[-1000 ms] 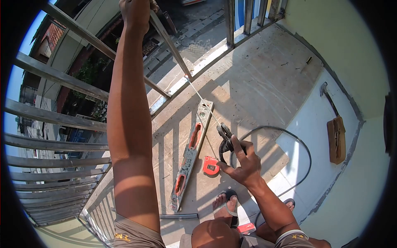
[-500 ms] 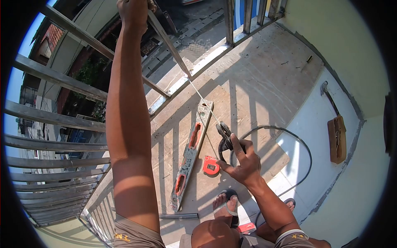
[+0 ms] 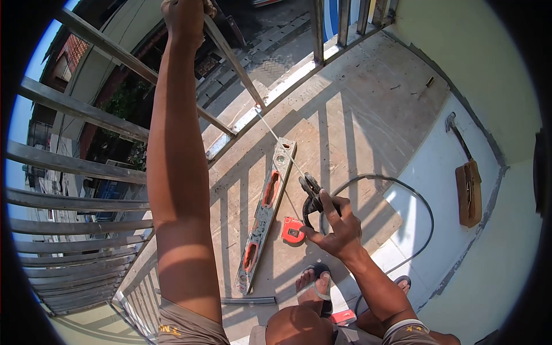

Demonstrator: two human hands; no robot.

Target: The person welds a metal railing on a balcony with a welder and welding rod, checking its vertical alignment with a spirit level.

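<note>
My right hand (image 3: 340, 230) is closed around a black welding electrode holder (image 3: 311, 198), its index finger and thumb stretched along it. A thin pale welding rod (image 3: 279, 138) runs from the jaws to the foot of an upright metal bar (image 3: 233, 54), its tip right at the joint with the bottom rail (image 3: 247, 119). At the top edge, my left hand (image 3: 185, 20) is wrapped around the upper part of that same bar, partly cut off by the frame. Below the rod lie a spirit level (image 3: 265, 215) with red grips and a red tape measure (image 3: 293, 232).
A black cable (image 3: 430, 213) loops from the holder across the floor. Against the right wall lie a hammer (image 3: 459, 135) and a brown slotted object (image 3: 468, 195). A short metal tube (image 3: 250, 300) and a red item (image 3: 344, 317) are near my sandalled feet. Railing bars (image 3: 80, 163) line the left.
The rod's tip has shifted slightly left to the foot of the bar, and the holder has dropped a little with my right hand. My left hand keeps its grip on the bar.
</note>
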